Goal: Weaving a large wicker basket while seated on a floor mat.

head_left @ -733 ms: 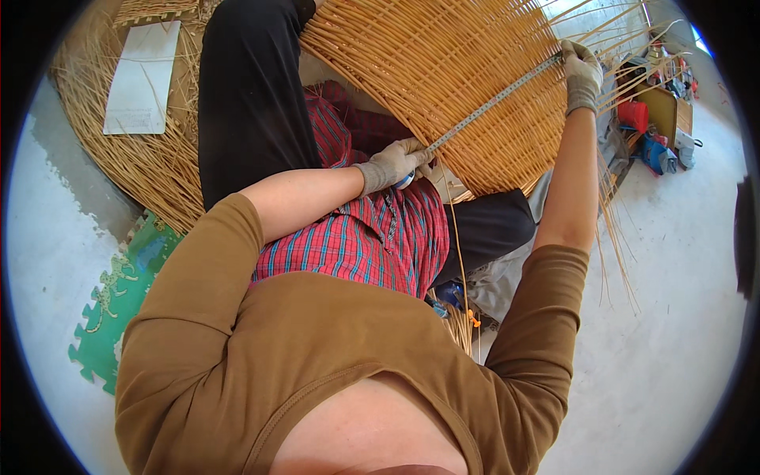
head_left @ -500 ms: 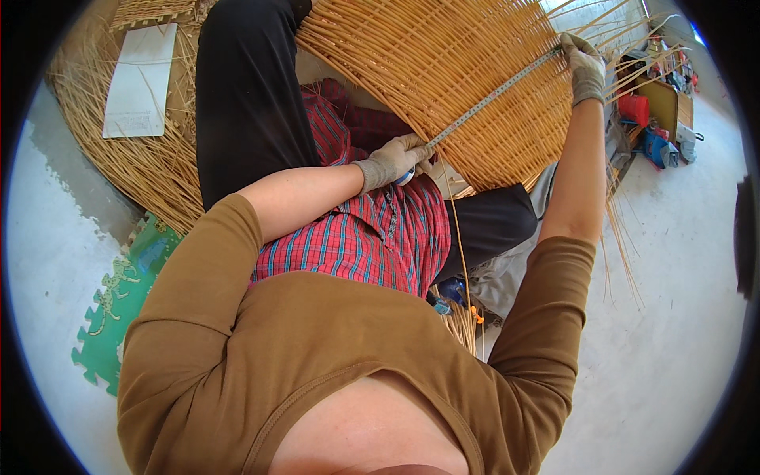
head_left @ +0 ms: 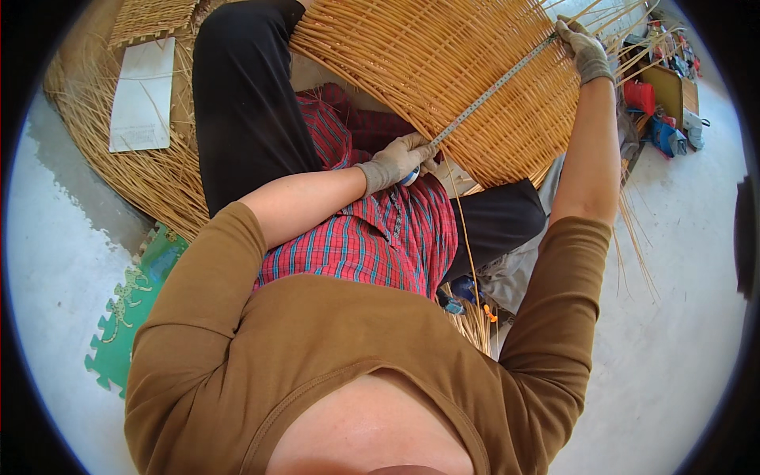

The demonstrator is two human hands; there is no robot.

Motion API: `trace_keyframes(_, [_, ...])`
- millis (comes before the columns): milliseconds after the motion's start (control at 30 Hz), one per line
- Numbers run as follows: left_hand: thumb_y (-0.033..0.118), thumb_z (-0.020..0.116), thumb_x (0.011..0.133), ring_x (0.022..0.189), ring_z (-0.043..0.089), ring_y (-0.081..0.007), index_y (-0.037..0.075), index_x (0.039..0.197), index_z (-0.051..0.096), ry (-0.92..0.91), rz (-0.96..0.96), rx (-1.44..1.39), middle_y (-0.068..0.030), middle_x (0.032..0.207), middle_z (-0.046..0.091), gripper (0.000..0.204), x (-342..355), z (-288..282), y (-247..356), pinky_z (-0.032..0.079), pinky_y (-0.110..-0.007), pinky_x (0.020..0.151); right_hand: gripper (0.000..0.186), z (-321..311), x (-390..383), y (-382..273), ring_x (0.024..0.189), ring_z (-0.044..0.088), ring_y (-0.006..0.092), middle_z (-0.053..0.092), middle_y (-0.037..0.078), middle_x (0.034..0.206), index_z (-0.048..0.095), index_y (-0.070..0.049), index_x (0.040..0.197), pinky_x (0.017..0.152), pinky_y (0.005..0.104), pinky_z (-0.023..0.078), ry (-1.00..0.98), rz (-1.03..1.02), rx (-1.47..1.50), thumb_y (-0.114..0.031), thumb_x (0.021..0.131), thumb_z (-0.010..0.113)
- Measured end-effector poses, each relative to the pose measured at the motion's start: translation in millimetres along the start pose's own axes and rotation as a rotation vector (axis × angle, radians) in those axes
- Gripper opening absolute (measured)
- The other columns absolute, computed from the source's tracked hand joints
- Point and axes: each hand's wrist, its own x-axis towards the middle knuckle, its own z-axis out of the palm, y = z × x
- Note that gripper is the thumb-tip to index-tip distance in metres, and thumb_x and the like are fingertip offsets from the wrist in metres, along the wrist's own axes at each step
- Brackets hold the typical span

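A large woven wicker panel rests on my lap, leaning away from me. A metal measuring tape stretches diagonally across it. My gloved left hand grips the tape's case end at the panel's near edge, by my red plaid cloth. My gloved right hand pins the tape's far end against the panel's upper right edge, arm fully stretched out.
More wicker work lies on the floor at left with a white sheet on it. A green foam mat sits lower left. Loose willow rods trail right. Coloured boxes and tools stand at far right.
My right hand has slid the tape's end a little farther up and outward along the panel. The left hand has stayed at the near edge.
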Motion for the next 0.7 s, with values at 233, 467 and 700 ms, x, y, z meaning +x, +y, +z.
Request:
trace_keyframes(233, [0.037, 0.06, 0.101, 0.075, 0.067, -0.0151, 0.008, 0.107, 0.07, 0.095, 0.075, 0.179, -0.0058, 0.088, 0.071, 0.031, 13, -15, -32, 0.056, -0.032, 0.067, 0.038, 27, -5, 8, 0.086, 0.055, 0.0085, 0.066, 0.0, 0.099, 0.063, -0.002, 0.13, 0.076, 0.0236, 0.046, -0.242, -0.533, -0.155, -0.025, 0.1, 0.065])
trace_keyframes(467, [0.017, 0.055, 0.1, 0.076, 0.072, -0.0179, 0.004, 0.111, 0.065, 0.055, 0.076, 0.056, -0.0068, 0.081, 0.074, 0.02, 19, 0, -28, 0.057, -0.035, 0.069, 0.026, 9, 25, 31, 0.069, 0.05, 0.0042, 0.064, -0.007, 0.088, 0.07, -0.007, 0.122, 0.057, 0.0217, 0.04, 0.029, -0.033, 0.064, -0.02, 0.099, 0.068])
trace_keyframes(700, [0.019, 0.053, 0.101, 0.073, 0.07, -0.0156, 0.005, 0.112, 0.065, 0.083, -0.012, 0.047, -0.005, 0.083, 0.073, 0.021, 9, -7, -28, 0.056, -0.033, 0.07, 0.026, 44, -2, 12, 0.097, 0.061, 0.0156, 0.069, 0.002, 0.109, 0.07, -0.005, 0.12, 0.085, 0.0293, 0.05, 0.083, -0.031, 0.054, -0.018, 0.096, 0.071])
